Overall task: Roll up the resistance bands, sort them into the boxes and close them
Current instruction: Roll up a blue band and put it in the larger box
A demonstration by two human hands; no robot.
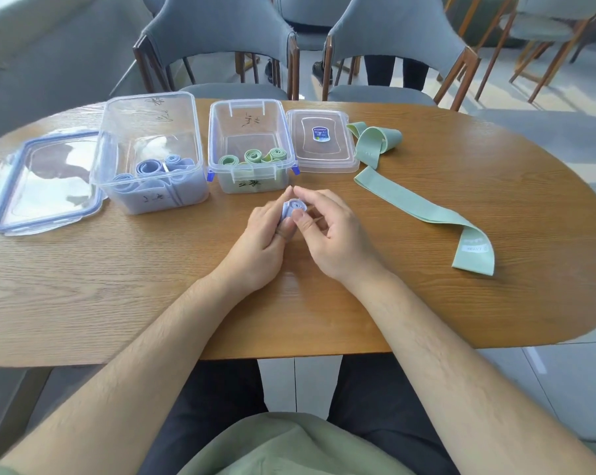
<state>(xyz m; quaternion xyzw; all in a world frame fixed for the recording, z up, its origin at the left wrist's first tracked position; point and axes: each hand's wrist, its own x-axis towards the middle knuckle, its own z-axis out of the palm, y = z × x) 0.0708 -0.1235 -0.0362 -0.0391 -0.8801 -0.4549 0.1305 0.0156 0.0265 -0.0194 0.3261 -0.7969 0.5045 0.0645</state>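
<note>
Now rolled blue band [293, 210] pinched between both hands, above table [118, 286]

Blue roll [293, 209]: coiled, before small box.
Large box [111, 159]: open, blue rolls.
Small box [217, 138]: open, green rolls.
Long green band [423, 209]: unrolled, right.
Looped green band [375, 138]: behind it.

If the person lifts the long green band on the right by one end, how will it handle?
The green band would probably drape limply: it lies flat on the table, twisted, one end folded over. Being a thin strip, it likely weighs little. Once rolled it may loosen; the green rolls in the box sit loosely coiled.
</note>
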